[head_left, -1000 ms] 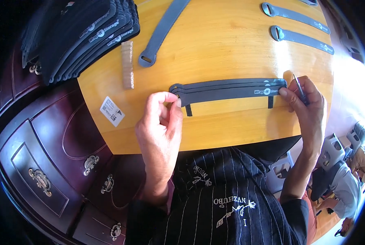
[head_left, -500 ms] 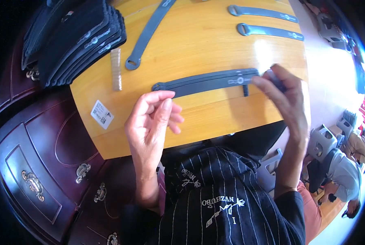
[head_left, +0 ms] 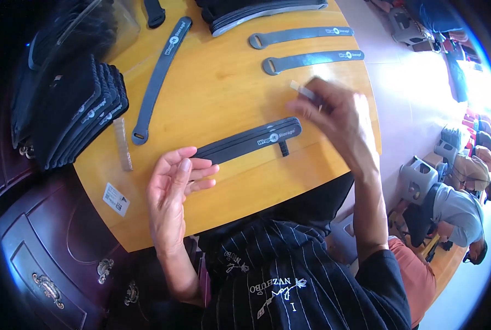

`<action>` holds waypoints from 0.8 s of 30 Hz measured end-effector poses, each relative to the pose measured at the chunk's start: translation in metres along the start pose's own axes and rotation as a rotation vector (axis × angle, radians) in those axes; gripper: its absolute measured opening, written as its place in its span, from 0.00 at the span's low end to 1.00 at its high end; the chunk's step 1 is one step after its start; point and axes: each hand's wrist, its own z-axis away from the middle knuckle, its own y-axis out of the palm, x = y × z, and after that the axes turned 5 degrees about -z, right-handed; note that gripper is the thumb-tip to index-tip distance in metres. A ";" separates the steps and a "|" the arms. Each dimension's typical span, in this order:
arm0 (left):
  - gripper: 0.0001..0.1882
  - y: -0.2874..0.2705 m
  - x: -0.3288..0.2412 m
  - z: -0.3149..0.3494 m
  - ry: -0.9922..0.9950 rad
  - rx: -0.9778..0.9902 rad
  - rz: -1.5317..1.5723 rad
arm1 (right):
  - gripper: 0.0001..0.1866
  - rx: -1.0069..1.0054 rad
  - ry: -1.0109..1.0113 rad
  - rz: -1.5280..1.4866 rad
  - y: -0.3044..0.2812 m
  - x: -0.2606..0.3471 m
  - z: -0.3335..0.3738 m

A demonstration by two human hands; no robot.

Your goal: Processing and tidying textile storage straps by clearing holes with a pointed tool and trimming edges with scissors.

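Observation:
A neat stack of dark grey straps (head_left: 240, 144) with a pale printed mark lies across the near part of the table. My left hand (head_left: 171, 201) is open at its left end, fingers apart and palm turned inward; it hides that end, and I cannot tell whether it touches. A short black ribbed strip (head_left: 284, 148) sticks out from under the stack near its right end. Beyond that end, my right hand (head_left: 341, 113) is raised, blurred by motion, its fingers closed on a small piece with a pale tip (head_left: 302, 89); its kind is unclear.
Single grey straps with looped ends (head_left: 163, 77) lie at left and far right (head_left: 311, 59). Piles of black straps stand at the left edge (head_left: 80, 115) and far side (head_left: 267, 14). A brownish strip (head_left: 123, 144) and white label (head_left: 116, 199) lie at left. People (head_left: 457, 214) sit at right.
The view has shifted, bringing the far pile into sight. My right hand has moved farther away from me, past the stack's right end. My left hand now covers the stack's left end.

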 end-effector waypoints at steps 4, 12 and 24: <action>0.13 0.006 -0.006 0.008 0.032 -0.013 -0.083 | 0.10 -0.266 -0.238 0.234 -0.002 -0.011 -0.030; 0.10 0.040 -0.003 0.029 0.136 0.135 -0.174 | 0.09 -0.300 -0.211 0.184 -0.014 -0.018 -0.016; 0.11 0.041 0.020 0.049 0.536 0.215 -0.422 | 0.10 0.143 -0.183 -0.006 0.007 0.022 0.098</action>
